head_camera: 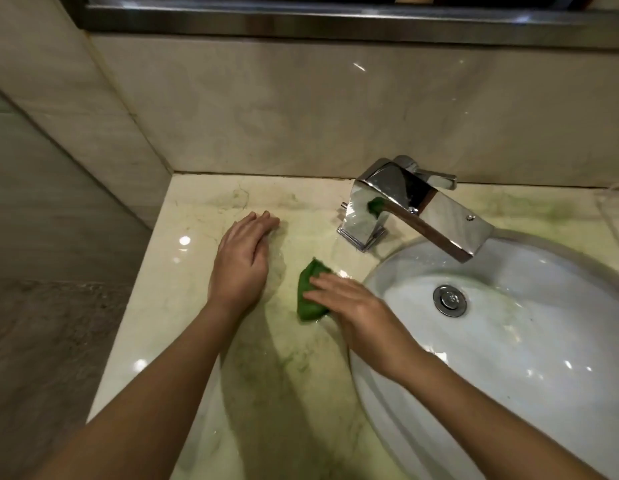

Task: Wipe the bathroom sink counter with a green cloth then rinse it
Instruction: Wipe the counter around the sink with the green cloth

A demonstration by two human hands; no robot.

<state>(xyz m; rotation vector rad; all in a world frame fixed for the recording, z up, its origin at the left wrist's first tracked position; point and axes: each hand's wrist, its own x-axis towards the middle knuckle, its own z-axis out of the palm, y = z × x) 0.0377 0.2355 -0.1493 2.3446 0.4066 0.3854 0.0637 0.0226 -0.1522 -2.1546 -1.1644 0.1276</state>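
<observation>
A small green cloth [310, 292] lies bunched on the pale marble counter [197, 306], just left of the white oval sink basin [509, 341]. My right hand [356, 310] lies flat on the cloth with straight fingers pressing it down; part of the cloth is hidden under the palm. My left hand [242, 258] rests flat on the counter to the left of the cloth, fingers straight and pointing to the back wall, holding nothing. Greenish smears mark the counter around both hands.
A square chrome faucet [405, 209] stands behind the cloth, its spout reaching over the basin; no water runs. A chrome drain plug [450, 299] sits in the basin. Tiled walls close the back and left; the counter's left edge drops off.
</observation>
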